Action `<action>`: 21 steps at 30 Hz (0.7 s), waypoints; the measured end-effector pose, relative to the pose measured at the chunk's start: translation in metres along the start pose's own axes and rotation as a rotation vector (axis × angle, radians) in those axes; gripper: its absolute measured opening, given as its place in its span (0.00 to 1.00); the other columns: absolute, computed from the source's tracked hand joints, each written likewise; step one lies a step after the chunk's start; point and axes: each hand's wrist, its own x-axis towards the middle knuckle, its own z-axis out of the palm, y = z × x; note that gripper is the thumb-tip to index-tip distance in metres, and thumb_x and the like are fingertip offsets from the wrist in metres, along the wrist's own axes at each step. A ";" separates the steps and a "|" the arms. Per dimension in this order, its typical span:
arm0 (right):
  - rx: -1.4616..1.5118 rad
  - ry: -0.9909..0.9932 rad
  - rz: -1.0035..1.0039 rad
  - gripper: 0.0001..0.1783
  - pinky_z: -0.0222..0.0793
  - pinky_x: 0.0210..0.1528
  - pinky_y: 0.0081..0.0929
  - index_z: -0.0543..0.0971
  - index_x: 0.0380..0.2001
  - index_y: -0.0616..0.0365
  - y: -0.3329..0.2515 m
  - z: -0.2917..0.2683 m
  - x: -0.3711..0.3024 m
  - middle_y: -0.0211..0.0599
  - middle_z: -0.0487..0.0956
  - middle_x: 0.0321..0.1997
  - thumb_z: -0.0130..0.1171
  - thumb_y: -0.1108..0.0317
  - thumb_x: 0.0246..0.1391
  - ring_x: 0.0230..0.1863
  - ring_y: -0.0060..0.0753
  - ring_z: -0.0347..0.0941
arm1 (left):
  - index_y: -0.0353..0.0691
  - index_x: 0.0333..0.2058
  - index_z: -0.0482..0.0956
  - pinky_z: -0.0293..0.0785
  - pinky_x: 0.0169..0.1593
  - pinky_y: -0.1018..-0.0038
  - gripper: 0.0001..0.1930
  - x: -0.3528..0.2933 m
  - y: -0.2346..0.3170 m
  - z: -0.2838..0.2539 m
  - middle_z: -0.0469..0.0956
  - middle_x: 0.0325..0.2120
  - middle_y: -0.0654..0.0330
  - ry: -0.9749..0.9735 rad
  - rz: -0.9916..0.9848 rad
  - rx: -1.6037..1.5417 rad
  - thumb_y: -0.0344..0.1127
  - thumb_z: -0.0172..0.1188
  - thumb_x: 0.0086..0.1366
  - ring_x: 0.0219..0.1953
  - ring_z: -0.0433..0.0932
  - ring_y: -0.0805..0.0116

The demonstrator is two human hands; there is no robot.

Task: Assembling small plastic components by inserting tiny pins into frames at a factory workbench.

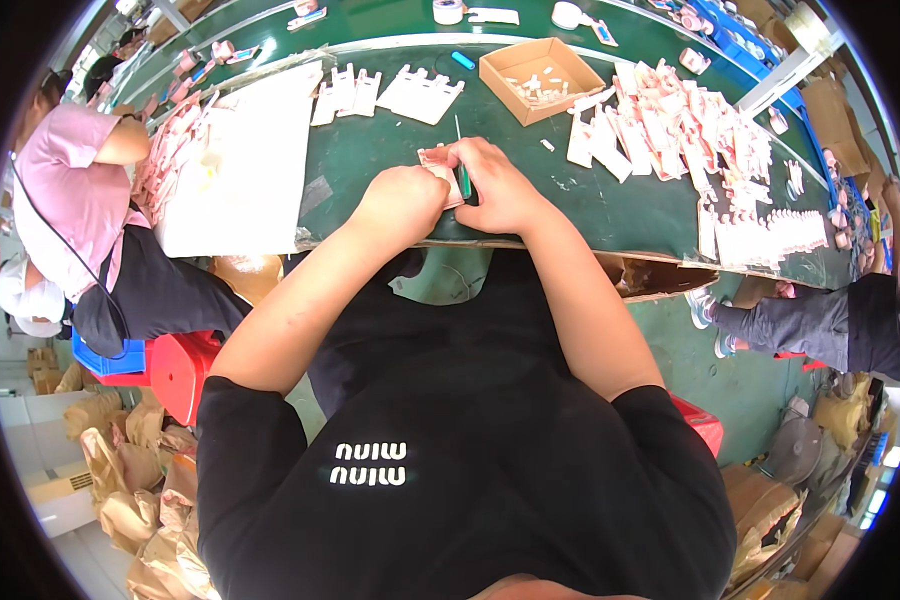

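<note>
Near the table's front edge, my two hands meet over a small pink-and-white flat part. My left hand is closed, its fingers gripping the part's left side. My right hand curls around a screwdriver-like tool with a green handle, its thin shaft pointing away from me. The right fingertips also reach the pink part's far edge; the exact contact is hidden. Beyond my hands, a shallow cardboard box holds small white pieces. Flat white parts lie in groups at the far left of it.
A large heap of pink-and-white parts covers the right side, with a row of white parts nearer. On the left lies a white sheet beside a person in pink. A blue stick-like item lies near the box.
</note>
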 end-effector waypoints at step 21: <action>-0.027 0.044 -0.026 0.31 0.71 0.65 0.50 0.71 0.49 0.55 -0.003 0.002 -0.002 0.40 0.82 0.53 0.79 0.69 0.44 0.61 0.56 0.76 | 0.42 0.27 0.86 0.83 0.36 0.53 0.06 0.025 -0.008 -0.025 0.84 0.24 0.53 -0.130 0.270 -0.013 0.35 0.69 0.62 0.30 0.87 0.48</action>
